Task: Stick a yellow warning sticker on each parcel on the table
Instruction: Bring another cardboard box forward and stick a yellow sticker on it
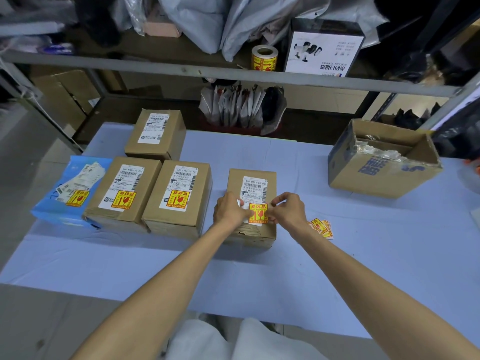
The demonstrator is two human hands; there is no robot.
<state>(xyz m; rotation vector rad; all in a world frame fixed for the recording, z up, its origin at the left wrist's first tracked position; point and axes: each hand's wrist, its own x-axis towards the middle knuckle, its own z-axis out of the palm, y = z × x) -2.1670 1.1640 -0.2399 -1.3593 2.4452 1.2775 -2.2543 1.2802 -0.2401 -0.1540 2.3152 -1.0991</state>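
Observation:
A brown parcel (253,203) stands mid-table with a white shipping label. Over its near end, a yellow warning sticker (258,213) is pinched by both hands: my left hand (230,210) at its left edge, my right hand (287,207) at its right edge. Whether the sticker touches the box I cannot tell. To the left stand two brown parcels (124,190) (179,196) and a blue flat parcel (71,189), each bearing a yellow sticker. A fourth brown parcel (155,133) behind them shows only a white label. Loose yellow stickers (322,228) lie right of my right wrist.
An open cardboard box (381,159) sits at the table's right. A roll of yellow stickers (264,58) and a white scanner box (324,51) stand on the shelf behind. A bin of grey mailers (244,107) is below the shelf. The table (337,255) has a light blue cover.

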